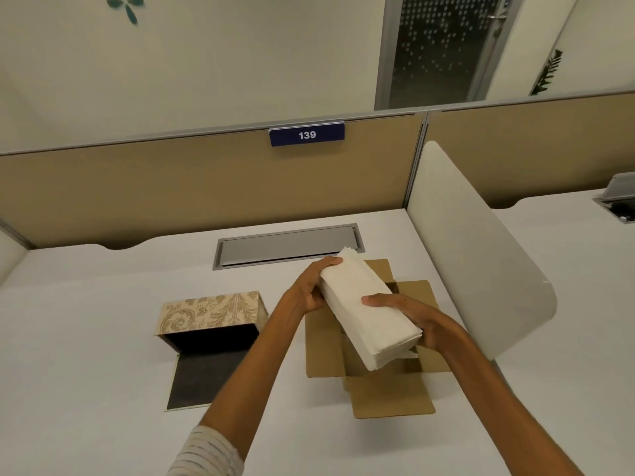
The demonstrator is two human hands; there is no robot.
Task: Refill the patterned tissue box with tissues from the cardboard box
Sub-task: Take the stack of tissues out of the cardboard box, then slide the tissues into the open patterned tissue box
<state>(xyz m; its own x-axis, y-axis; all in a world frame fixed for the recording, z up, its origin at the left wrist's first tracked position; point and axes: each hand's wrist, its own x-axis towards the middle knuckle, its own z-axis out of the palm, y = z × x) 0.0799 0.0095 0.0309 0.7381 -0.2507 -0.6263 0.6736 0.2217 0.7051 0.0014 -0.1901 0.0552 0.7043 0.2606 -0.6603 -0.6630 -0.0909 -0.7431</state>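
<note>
A thick stack of white tissues (pixel 364 310) is held in the air above the open cardboard box (pixel 388 389), which sits on the white desk with its flaps spread. My left hand (pixel 309 290) grips the stack's far left end and my right hand (pixel 409 317) grips its near right side. The patterned tissue box (pixel 209 310), beige with a leaf print, lies on its side to the left, its dark inside facing me and its dark flap (pixel 202 379) folded down flat on the desk.
A grey cable hatch (pixel 288 247) is set in the desk behind the boxes. A tan partition with a blue "139" sign (pixel 307 134) closes the back. A white curved divider (pixel 481 255) stands close on the right of the cardboard box.
</note>
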